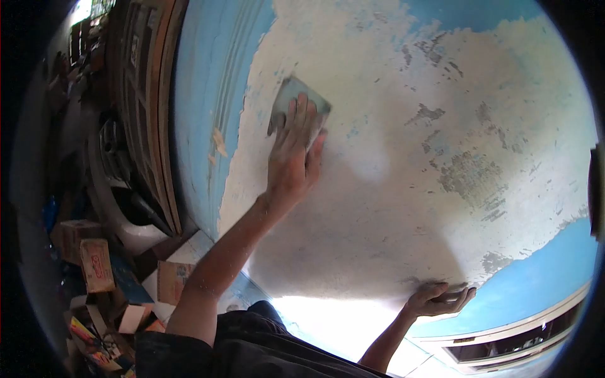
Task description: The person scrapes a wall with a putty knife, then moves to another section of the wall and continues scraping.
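My left hand (293, 151) presses a grey-green sheet of sandpaper (309, 94) flat against the wall (378, 208), with its fingers spread over the sheet. Around it the wall is whitish, with blue paint at the edges and rough grey patches on the right. At the lower right, my right hand (441, 299) is turned palm up by the wall's lower part, its fingers curled. Something dark seems to lie between its thumb and fingers, but I cannot make it out.
Wooden frames (157, 120) lean at the left beside a pale curved basin-like object (135, 236). Cardboard boxes (96, 264) and other clutter are piled at the lower left. A white-framed opening (517, 343) is at the lower right.
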Available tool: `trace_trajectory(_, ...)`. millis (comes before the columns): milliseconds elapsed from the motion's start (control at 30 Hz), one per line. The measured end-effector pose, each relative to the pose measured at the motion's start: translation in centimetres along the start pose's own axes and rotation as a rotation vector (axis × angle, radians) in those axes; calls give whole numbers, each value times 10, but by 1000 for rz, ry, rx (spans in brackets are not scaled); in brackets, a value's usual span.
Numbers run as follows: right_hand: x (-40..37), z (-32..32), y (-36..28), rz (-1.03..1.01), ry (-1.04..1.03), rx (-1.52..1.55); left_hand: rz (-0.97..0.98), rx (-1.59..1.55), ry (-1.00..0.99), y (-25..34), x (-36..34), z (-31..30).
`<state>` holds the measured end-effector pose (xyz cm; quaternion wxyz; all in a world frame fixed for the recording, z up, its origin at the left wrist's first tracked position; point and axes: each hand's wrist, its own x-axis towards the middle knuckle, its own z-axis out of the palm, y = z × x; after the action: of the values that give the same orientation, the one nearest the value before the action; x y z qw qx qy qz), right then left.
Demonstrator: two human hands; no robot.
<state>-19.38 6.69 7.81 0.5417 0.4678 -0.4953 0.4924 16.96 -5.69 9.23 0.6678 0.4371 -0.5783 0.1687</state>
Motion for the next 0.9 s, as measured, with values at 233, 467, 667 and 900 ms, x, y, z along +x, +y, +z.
trace_trajectory(233, 0, 0, -7, 63, -16, 110, 189, -51, -135, 19, -21, 5)
trace_trajectory(467, -5, -9, -7, 111, -116, 247, 63, -74, -71, 41, -14, 8)
trace_trajectory(667, 3, -26, -7, 95, -199, 296, -36, -123, -176, 13, -79, 12)
trace_trajectory(900, 6, -44, 37, 11, -160, 297, 52, -125, -21, 62, -71, 28)
